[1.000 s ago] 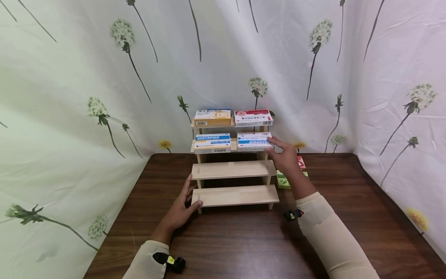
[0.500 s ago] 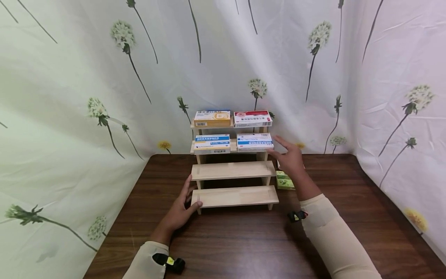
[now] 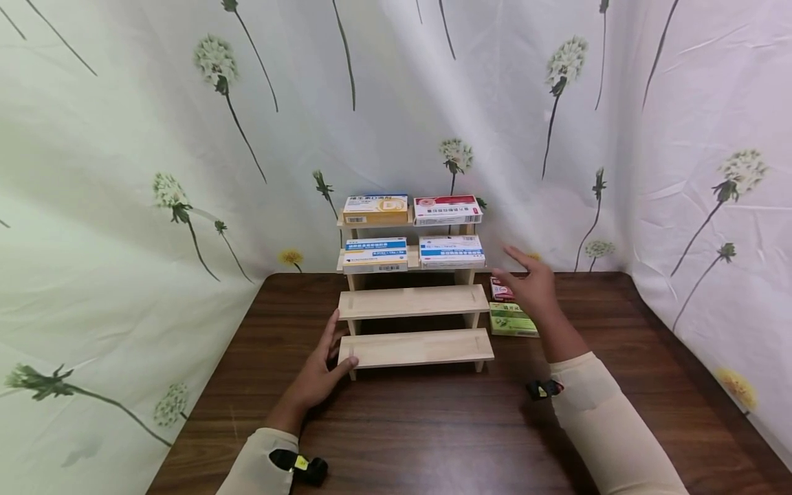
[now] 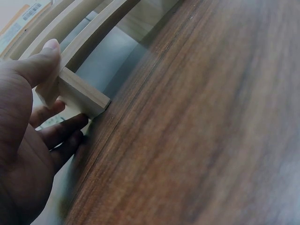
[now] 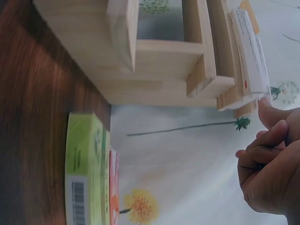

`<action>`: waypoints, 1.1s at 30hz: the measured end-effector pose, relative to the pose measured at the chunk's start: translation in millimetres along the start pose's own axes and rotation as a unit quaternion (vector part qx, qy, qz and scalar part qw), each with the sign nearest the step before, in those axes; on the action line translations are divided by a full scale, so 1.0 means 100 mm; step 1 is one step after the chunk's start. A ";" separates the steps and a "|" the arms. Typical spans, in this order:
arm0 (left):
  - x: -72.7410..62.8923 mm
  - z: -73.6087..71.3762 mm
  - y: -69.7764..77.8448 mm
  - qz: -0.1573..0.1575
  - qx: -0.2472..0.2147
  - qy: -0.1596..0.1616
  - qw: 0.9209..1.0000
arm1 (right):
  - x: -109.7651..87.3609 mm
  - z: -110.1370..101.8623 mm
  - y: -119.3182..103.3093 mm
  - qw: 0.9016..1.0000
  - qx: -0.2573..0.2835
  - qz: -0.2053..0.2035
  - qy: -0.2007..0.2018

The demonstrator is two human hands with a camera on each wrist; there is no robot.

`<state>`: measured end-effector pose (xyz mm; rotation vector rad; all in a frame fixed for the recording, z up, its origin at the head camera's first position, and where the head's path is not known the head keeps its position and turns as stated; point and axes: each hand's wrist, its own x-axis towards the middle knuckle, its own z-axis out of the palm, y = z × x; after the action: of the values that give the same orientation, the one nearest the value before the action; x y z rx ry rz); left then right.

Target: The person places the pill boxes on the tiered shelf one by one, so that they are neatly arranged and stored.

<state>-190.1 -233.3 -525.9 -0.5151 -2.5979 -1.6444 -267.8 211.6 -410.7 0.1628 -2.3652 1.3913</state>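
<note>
A stepped wooden stand (image 3: 413, 300) rises in several tiers on the table. My left hand (image 3: 315, 375) rests at its lower left end, thumb on the bottom shelf, loosely extended fingers beside the side panel (image 4: 84, 91). On the second tier from the top lie two blue-and-white medicine boxes, a left one (image 3: 375, 255) and a right one (image 3: 452, 251). My right hand (image 3: 532, 285) hovers to the right of the stand, holding nothing, thumb and index finger spread apart. An orange-and-white box (image 3: 375, 209) and a red-and-white box (image 3: 447, 210) occupy the top tier.
Right of the stand, a green box (image 3: 512, 320) lies on the brown wooden table (image 3: 408, 426), with a red box (image 3: 502, 289) just behind it, partly hidden by my right hand. Flower-printed cloth (image 3: 383, 82) hangs behind and at both sides.
My right hand has let go of the right blue-and-white box and drawn away to the right, uncovering more of the green and red boxes. The left hand has stayed at the stand.
</note>
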 end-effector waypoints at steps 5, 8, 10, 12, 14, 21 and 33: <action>0.00 -0.01 -0.01 -0.001 0.001 0.001 1.000 | -0.04 -0.09 0.07 1.000 0.014 0.022 -0.002; -0.01 -0.01 -0.01 -0.001 0.003 0.000 1.000 | -0.08 -0.14 0.11 1.000 0.027 0.013 -0.008; -0.01 -0.01 0.00 -0.002 0.003 -0.001 1.000 | -0.10 -0.17 0.17 0.999 0.035 0.003 -0.011; -0.01 -0.01 0.01 -0.001 0.003 -0.002 1.000 | -0.12 -0.21 0.23 1.000 0.018 0.009 -0.013; -0.01 -0.01 0.01 -0.001 0.002 -0.003 1.000 | -0.14 -0.24 0.29 1.000 0.000 0.021 -0.015; -0.01 -0.01 0.02 -0.004 0.000 -0.005 1.000 | -0.26 -0.37 0.40 0.995 -0.033 0.085 -0.030; -0.02 -0.03 -0.01 0.012 0.009 0.001 1.000 | -0.39 -0.53 0.53 0.987 -0.085 0.112 -0.079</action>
<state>-188.6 -236.9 -525.6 -0.5417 -2.5933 -1.6117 -233.3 280.0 -445.8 -0.0440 -2.6914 1.3059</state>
